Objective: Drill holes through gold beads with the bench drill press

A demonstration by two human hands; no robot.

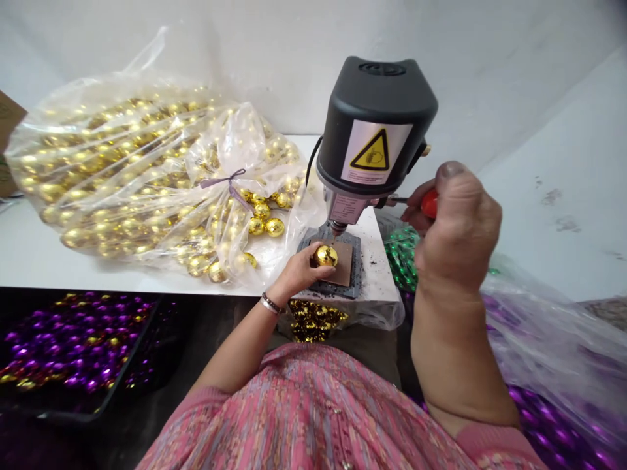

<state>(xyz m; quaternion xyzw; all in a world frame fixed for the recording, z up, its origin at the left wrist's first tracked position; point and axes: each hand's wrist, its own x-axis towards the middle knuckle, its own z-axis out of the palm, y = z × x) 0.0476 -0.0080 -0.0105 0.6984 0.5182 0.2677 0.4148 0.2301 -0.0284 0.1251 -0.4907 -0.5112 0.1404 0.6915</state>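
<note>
Pinched in my left hand (300, 269) is a shiny gold ball (326, 255), held over a brown board (344, 263) on the dark base plate (356, 274) of a drill press. The black motor housing (379, 98) carries a yellow warning label (375, 155). Its chuck (337, 227) points down just above the ball; I cannot tell whether the bit touches it. My right hand (460, 215) is closed round the red knob (430, 203) of the press lever, at the right of the machine.
A large clear bag (127, 170) of gold balls, tied with a purple ribbon (225, 179), covers the table's left side. Below left stands a black crate (105, 398) of purple and gold balls. More gold balls (316, 320) lie under the table edge. Green balls (401, 254) and bagged purple ones (553, 418) sit right.
</note>
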